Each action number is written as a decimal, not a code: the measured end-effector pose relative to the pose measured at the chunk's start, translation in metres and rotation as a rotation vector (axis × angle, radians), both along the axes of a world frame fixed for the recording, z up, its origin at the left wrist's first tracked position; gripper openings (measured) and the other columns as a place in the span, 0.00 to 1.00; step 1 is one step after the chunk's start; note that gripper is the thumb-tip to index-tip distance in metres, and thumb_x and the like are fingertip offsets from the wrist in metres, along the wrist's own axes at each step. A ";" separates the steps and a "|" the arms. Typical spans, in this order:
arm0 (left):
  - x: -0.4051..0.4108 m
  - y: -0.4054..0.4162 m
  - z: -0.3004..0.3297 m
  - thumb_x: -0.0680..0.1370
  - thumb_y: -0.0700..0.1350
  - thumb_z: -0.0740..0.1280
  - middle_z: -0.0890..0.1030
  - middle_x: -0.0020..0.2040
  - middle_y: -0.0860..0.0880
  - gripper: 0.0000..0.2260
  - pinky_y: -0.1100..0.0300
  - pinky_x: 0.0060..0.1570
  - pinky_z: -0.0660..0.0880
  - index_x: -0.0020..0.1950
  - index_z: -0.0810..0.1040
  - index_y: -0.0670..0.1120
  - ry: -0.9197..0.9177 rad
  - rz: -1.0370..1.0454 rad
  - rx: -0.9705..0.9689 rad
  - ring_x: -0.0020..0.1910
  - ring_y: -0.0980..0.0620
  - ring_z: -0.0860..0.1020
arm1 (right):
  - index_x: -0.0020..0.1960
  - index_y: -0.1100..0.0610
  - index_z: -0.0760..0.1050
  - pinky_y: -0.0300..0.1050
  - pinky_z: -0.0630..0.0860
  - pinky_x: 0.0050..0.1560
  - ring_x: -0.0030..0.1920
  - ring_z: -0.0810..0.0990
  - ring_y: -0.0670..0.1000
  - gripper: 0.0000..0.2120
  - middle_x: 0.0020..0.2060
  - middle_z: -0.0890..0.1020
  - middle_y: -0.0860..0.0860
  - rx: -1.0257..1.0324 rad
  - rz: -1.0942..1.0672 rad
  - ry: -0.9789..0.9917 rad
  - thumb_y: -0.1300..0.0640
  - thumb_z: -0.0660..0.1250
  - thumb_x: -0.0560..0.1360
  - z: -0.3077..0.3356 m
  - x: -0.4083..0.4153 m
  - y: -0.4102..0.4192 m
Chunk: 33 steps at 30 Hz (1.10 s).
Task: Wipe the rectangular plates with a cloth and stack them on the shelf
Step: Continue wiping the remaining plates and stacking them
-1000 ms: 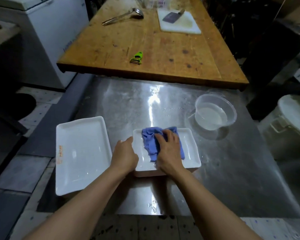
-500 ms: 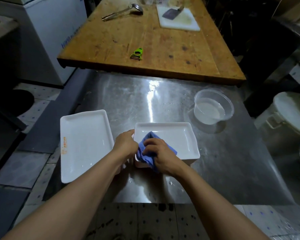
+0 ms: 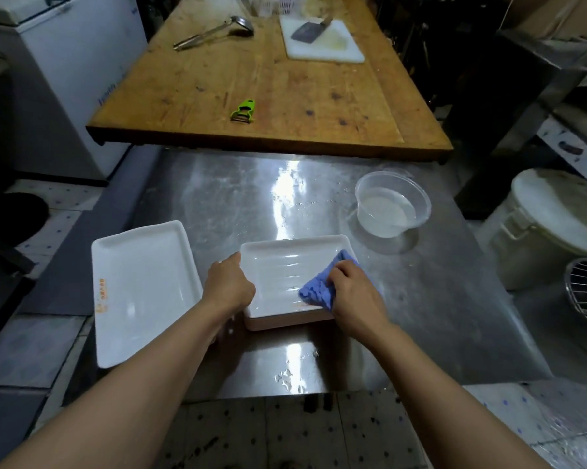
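Blue cloth (image 3: 316,292) bunched in right-hand fingers (image 3: 339,270); left fingers (image 3: 231,262) grip plate (image 3: 285,265).

Steel surface (image 3: 437,299) fills the near middle of my view, wet in patches, with a bright glare streak running near to far down its centre. Butted against its far edge: a long wooden table (image 3: 285,96), worn and stained, sitting a little higher. Far left, a white chest freezer (image 3: 82,62). Floor (image 3: 285,434) near me is pale tile with dark speckles; left of the surface (image 3: 41,350) grey slabs and a dark mat (image 3: 75,262). Right side: a pale lidded bucket (image 3: 549,231) on the floor, and a wire rack or basket (image 3: 586,292) cut off by the frame edge. Far right is dim; I make out dark metal furniture (image 3: 522,79), details unclear.
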<state>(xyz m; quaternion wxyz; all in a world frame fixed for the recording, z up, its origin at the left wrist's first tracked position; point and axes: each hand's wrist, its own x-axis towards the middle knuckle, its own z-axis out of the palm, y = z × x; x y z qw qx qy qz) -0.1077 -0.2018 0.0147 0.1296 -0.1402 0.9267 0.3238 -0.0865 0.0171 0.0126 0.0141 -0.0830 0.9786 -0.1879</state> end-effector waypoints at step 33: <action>0.045 0.062 0.024 0.78 0.48 0.62 0.69 0.64 0.48 0.16 0.53 0.56 0.68 0.65 0.72 0.49 0.263 -0.223 -0.442 0.63 0.46 0.66 | 0.56 0.62 0.79 0.30 0.62 0.47 0.54 0.76 0.56 0.18 0.53 0.81 0.56 -0.362 -0.280 0.084 0.73 0.60 0.70 0.033 0.032 0.062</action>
